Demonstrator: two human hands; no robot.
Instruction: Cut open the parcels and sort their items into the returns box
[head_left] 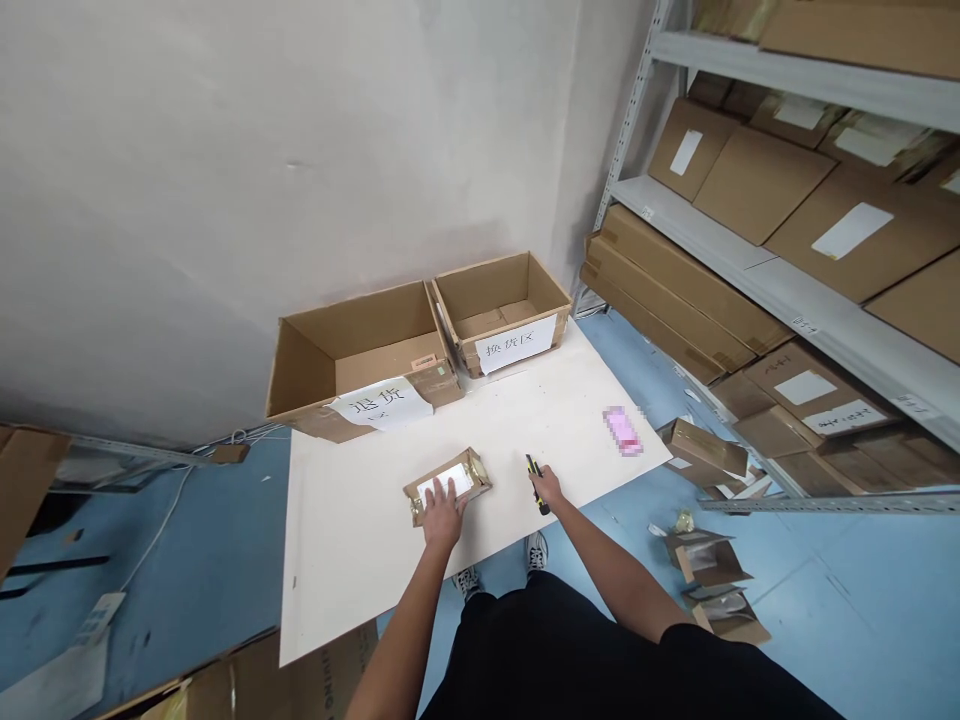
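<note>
Near the front middle of the white table [330, 540] lies a small brown cardboard parcel [477, 466], with tape around its ends and a white label on top. My left hand [442, 515] rests on that label, fingers spread. To the right, my right hand [550, 485] is closed around a black and yellow utility knife [533, 466], a short way from the parcel and over the table. At this size I cannot tell whether its blade is out.
Two open cardboard boxes, a larger one [300, 360] and a smaller one [559, 290], stand along the table's back with handwritten paper signs. A blurred pink item [622, 430] lies at the right. Shelving [697, 245] with cartons stands beyond. Opened small boxes [705, 560] sit on the floor.
</note>
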